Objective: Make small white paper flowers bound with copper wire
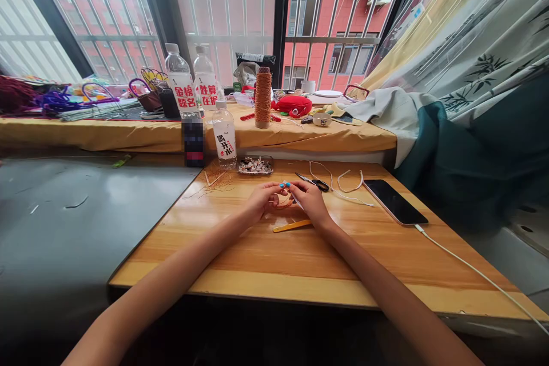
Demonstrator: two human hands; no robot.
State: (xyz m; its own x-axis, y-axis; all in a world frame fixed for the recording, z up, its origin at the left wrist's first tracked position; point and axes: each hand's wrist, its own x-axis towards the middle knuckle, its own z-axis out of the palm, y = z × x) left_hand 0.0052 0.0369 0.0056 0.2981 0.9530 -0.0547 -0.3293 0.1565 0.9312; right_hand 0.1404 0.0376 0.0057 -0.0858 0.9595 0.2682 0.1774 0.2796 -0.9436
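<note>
Over the middle of the wooden table (214, 254), my two hands meet at the fingertips. My left hand (262, 201) is closed in a pinch, with a loose loop of orange-brown thread (285, 205) hanging by its fingers. My right hand (309, 200) is also closed, on a thin white cord (297, 202) that shows beneath its fingers. How thread and cord join is too small to make out. A yellow stick (291, 226) lies just below my right hand. Black-handled scissors (319, 184) rest beyond it.
White cord pieces (349, 189) and a phone (394, 201) on a charging cable (472, 271) lie right. At the back stand a bottle (225, 140) and a tray of small beads (255, 165). On the ledge is a thread spool (263, 100) beside a red pouch (294, 106).
</note>
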